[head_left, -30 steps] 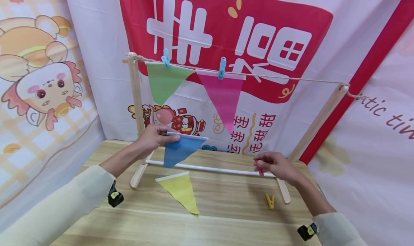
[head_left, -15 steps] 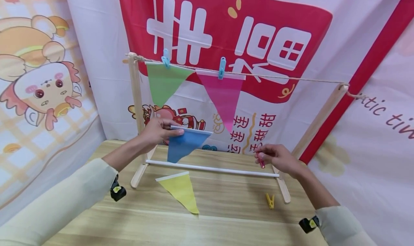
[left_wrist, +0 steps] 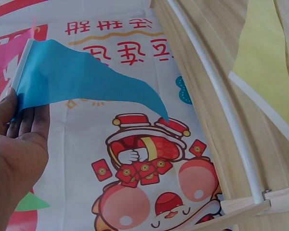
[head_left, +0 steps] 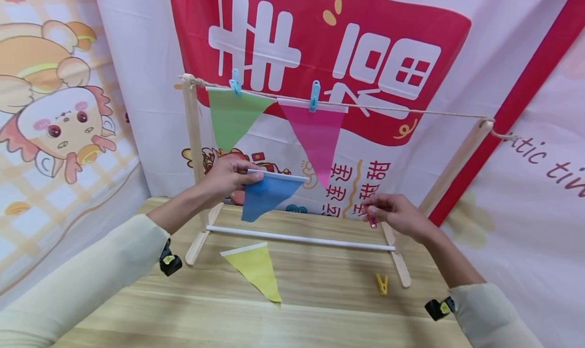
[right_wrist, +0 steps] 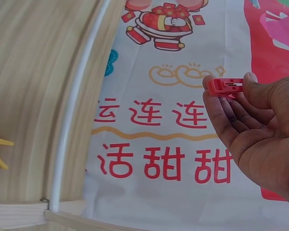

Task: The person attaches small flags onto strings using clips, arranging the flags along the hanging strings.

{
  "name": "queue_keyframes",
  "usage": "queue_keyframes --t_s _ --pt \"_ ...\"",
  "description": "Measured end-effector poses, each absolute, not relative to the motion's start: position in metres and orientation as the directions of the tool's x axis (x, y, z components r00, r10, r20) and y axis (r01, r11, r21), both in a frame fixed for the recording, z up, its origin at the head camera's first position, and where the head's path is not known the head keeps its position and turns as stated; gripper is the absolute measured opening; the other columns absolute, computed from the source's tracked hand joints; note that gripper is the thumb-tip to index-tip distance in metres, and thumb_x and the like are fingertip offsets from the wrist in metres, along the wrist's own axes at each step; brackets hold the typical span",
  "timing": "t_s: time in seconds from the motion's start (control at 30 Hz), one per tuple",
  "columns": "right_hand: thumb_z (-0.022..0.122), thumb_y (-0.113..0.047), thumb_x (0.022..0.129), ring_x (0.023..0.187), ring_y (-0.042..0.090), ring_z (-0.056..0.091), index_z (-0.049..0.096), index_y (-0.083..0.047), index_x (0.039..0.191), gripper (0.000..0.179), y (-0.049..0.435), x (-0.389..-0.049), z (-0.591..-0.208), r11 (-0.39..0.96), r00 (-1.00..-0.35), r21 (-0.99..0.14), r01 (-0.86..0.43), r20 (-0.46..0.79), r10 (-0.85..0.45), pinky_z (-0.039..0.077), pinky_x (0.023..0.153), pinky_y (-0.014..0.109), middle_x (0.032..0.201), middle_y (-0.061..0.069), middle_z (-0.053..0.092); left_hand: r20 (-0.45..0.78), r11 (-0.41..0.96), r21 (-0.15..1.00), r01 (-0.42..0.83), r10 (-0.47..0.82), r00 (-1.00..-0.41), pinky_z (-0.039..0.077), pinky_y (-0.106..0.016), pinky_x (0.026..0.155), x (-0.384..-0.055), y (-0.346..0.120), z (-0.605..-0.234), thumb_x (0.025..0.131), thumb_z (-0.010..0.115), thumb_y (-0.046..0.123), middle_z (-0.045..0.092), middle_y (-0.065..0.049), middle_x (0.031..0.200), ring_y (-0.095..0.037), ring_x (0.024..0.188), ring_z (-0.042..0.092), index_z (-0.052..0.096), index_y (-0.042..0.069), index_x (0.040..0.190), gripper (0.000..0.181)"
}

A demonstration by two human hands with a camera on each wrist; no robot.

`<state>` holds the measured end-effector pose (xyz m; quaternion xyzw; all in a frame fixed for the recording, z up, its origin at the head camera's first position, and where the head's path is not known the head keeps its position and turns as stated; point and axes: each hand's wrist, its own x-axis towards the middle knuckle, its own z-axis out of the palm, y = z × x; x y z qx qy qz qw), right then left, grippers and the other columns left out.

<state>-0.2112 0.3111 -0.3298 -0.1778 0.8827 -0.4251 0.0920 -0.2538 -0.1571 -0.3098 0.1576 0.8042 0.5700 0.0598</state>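
Though upside down, “连连” lettering (left_wrist: 132,57) partly behind blue pennant (left_wrist: 72,74).

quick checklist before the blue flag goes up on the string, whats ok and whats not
1. Grip on the blue flag: ok, the left hand pinches it at one end of its white edge.
2. Red clip in hand: ok, held in the fingers of the right hand.
3. Room on the string: ok, a bare stretch runs from the pink flag to the right post.
4. Flag raised to the string: not ok, it is below it.
5. Clip in place on the blue flag: not ok, clip and flag are apart.
6. Clip strong enough: cannot tell.
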Motion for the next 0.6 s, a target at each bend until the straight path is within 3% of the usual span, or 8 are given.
queue_keyframes --t_s 0.13,0.27,0.5,0.6 --pt "0.067 -0.017 0.115 0.107 0.027 0.078 0.068 0.004 0.145 0.037 0.309 -0.212 -0.325 0.593 -0.924 -0.77 -0.236 -0.012 -0.383 0.066 0.092 0.023 0.126 0.022 0.08 0.062 0.302 0.938 0.171 0.339 -0.939 0.058 -0.063 0.116 -0.253 -0.155 -0.303 0.113 0.072 0.022 0.071 -0.024 0.148 -0.049 0.136 0.073 0.074 0.001 0.145 0.039" --pt "0.067 -0.019 0.115 0.108 0.026 0.075 0.07 0.003 0.144 0.036 0.308 -0.213 -0.32 0.624 -0.926 -0.737 -0.26 0.006 -0.378 0.066 0.096 0.024 0.129 0.021 0.079 0.054 0.293 0.942 0.163 0.349 -0.936 0.059 -0.062 0.115 -0.253 -0.152 -0.297 0.114 0.07 0.022 0.07 -0.024 0.152 -0.05 0.136 0.073 0.072 0.001 0.148 0.04" --pt "0.067 -0.018 0.115 0.108 0.025 0.077 0.069 0.002 0.146 0.037 0.306 -0.214 -0.313 0.62 -0.926 -0.738 -0.267 0.019 -0.377 0.067 0.096 0.024 0.134 0.027 0.077 0.064 0.317 0.935 0.159 0.289 -0.955 0.069 -0.045 0.101 -0.252 -0.144 -0.286 0.108 0.079 0.035 0.078 -0.017 0.141 -0.039 0.119 0.08 0.078 0.01 0.14 0.041" --pt "0.067 -0.019 0.115 0.109 0.025 0.077 0.068 0.003 0.147 0.039 0.305 -0.214 -0.311 0.624 -0.928 -0.736 -0.263 0.015 -0.373 0.067 0.097 0.026 0.135 0.025 0.077 0.061 0.301 0.943 0.143 0.268 -0.961 0.068 -0.05 0.103 -0.251 -0.141 -0.282 0.106 0.082 0.037 0.079 -0.016 0.14 -0.039 0.119 0.08 0.079 0.012 0.139 0.042"
